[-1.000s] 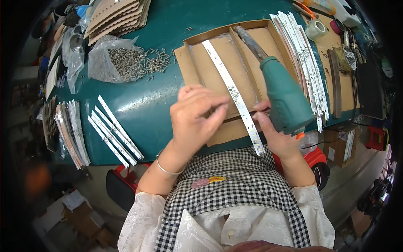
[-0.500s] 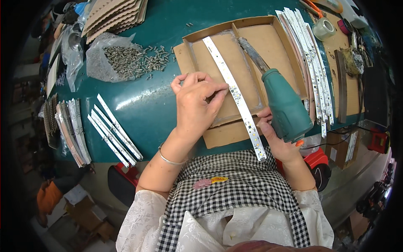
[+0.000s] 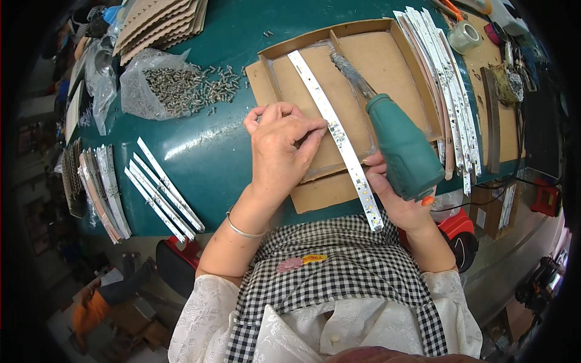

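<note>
A long white LED strip board (image 3: 343, 145) with small chips lies slantwise over the divided cardboard tray (image 3: 308, 91), its near end past the tray's front edge. My left hand (image 3: 283, 145) is closed, with thumb and fingertip pinched at the strip's left edge near its middle. In my right hand (image 3: 396, 202) is a soldering iron with a fat green handle (image 3: 404, 148). Its dark, crusted shaft (image 3: 354, 75) points away over the tray, right of the strip, and appears apart from it. The handle hides part of my right fingers, which come close to the strip's right edge.
A plastic bag (image 3: 136, 91) spills many small metal connectors (image 3: 221, 85) at the far left. Several LED strips (image 3: 163, 190) lie at the left, and a stack of strips (image 3: 451, 91) at the right. Tape (image 3: 465, 37) stands at the back right. A person in orange (image 3: 91, 311) is at lower left.
The soldering iron has shifted slightly left, closer to the strip. My left hand keeps its pinch at the strip's edge. The person in orange at lower left has moved.
</note>
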`<state>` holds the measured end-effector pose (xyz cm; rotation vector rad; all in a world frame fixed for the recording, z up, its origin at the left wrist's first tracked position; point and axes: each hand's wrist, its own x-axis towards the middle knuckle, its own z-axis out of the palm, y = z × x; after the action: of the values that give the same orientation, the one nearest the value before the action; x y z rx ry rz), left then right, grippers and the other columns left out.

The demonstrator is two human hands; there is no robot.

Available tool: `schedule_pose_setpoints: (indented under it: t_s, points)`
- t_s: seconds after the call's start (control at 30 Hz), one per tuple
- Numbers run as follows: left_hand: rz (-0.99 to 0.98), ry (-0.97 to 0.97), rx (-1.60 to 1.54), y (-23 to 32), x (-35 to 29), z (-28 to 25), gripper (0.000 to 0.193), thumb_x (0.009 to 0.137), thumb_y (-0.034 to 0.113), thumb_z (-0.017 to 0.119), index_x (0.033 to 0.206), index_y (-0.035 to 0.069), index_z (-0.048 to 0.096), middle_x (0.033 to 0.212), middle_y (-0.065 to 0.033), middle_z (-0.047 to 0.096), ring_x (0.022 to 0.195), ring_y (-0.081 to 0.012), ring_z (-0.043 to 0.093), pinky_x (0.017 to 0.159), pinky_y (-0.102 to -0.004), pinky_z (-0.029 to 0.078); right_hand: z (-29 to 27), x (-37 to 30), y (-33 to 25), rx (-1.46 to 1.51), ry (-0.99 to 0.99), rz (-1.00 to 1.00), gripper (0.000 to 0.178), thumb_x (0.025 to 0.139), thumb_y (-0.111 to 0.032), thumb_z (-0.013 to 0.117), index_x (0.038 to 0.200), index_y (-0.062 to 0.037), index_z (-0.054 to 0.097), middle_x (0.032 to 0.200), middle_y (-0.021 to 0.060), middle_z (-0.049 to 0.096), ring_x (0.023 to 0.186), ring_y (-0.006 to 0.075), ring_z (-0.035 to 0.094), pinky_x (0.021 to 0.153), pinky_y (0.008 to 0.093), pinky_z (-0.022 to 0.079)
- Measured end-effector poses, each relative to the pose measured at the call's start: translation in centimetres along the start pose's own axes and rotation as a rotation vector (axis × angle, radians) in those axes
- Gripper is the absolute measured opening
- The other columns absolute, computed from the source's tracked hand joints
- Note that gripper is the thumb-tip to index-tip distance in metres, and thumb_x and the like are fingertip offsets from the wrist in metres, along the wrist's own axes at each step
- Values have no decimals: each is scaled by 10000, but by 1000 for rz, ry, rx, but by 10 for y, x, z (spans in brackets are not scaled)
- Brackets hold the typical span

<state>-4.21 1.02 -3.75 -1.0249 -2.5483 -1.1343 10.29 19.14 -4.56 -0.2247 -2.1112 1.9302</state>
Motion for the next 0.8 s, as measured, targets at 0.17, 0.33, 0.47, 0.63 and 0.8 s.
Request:
schedule_pose_setpoints:
  t_s: [0.17,0.33,0.47,0.63,0.8]
  points:
    - [38,-13,29,-1,0,0,170,711,54,818,860,133,793,746,2,632,832,-161,612,918,-376,377,2,0,-1,17,14,33,377,801,19,768,1145,56,617,1043,129,695,915,181,688,819,303,542]
    - [102,-2,91,0,1,1,167,712,51,816,856,129,788,740,-4,635,838,-167,617,934,-388,375,0,0,3,-58,-2,17,408,795,4,782,1158,54,603,1044,123,697,916,172,687,818,306,544]
    - [86,-10,76,3,4,1,162,712,54,819,855,122,785,738,-9,639,840,-172,621,942,-387,376,5,1,2,-16,17,47,417,791,1,792,1160,49,604,1055,121,700,930,161,688,811,301,551]
    - [70,-28,60,4,6,-2,158,717,57,818,860,118,786,738,-12,640,844,-178,627,938,-382,381,8,3,-4,54,-28,8,379,830,70,730,1182,48,591,1062,115,700,972,166,694,834,299,570]
    - [79,-31,54,3,7,0,160,716,55,816,861,116,788,739,-14,642,853,-180,633,931,-376,385,8,2,4,71,-23,-36,381,856,100,686,1214,45,570,1079,119,697,990,172,694,860,307,576]
